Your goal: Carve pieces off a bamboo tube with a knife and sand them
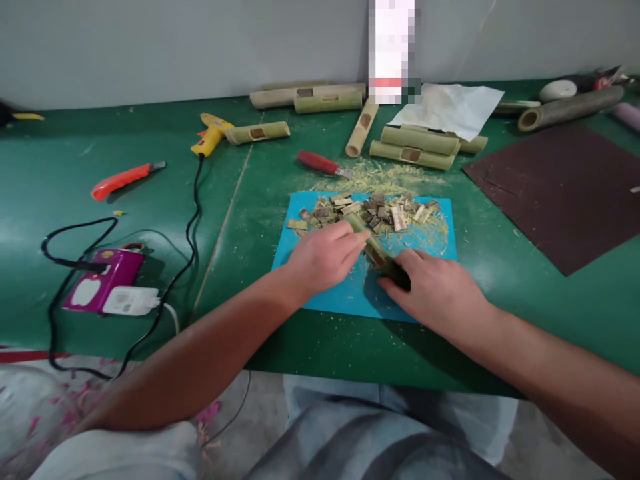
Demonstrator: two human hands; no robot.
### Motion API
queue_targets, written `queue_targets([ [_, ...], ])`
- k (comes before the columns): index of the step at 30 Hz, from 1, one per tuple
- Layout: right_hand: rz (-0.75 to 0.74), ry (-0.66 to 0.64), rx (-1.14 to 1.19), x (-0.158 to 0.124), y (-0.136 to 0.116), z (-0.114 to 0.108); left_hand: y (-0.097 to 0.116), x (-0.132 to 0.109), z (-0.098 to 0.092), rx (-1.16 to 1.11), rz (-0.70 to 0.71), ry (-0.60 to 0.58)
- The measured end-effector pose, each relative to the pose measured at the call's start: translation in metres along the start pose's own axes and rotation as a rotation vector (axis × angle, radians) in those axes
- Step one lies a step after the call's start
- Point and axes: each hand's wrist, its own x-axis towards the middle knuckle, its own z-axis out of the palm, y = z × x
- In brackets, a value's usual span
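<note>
Over the blue sheet I hold a green bamboo tube at a slant, its far end up and to the left. A cut-out opening shows in the tube's side between my hands. My left hand is closed at the far end, its fingers pressed on the tube; whether they also pinch something small is hidden. My right hand wraps around the dark near end. Just beyond the tube lie several bamboo chips and pale shavings. A red-handled knife rests behind the sheet.
Several cut bamboo tubes lie at the back of the green table. Leftward are a yellow glue gun, an orange utility knife and a purple power strip with black cord. A dark brown sheet lies right.
</note>
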Motion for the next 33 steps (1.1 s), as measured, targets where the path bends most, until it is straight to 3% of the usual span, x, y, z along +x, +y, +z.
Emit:
queue_targets([
  [6, -0.010, 0.043, -0.008, 0.000, 0.001, 0.002, -0.016, 0.002, 0.001, -0.039, -0.058, 0.132],
  [12, -0.053, 0.157, 0.016, -0.004, 0.002, 0.003, -0.013, 0.003, -0.001, -0.069, -0.085, 0.153],
  [18, -0.074, 0.185, 0.012, -0.005, 0.003, 0.004, -0.014, 0.001, -0.001, -0.095, -0.105, 0.141],
  [24, -0.083, 0.107, 0.027, -0.001, 0.004, 0.004, -0.002, 0.000, -0.001, -0.109, -0.005, 0.007],
  [33, -0.062, 0.060, 0.000, -0.002, 0.003, 0.002, -0.008, 0.001, 0.002, -0.042, -0.016, 0.065],
])
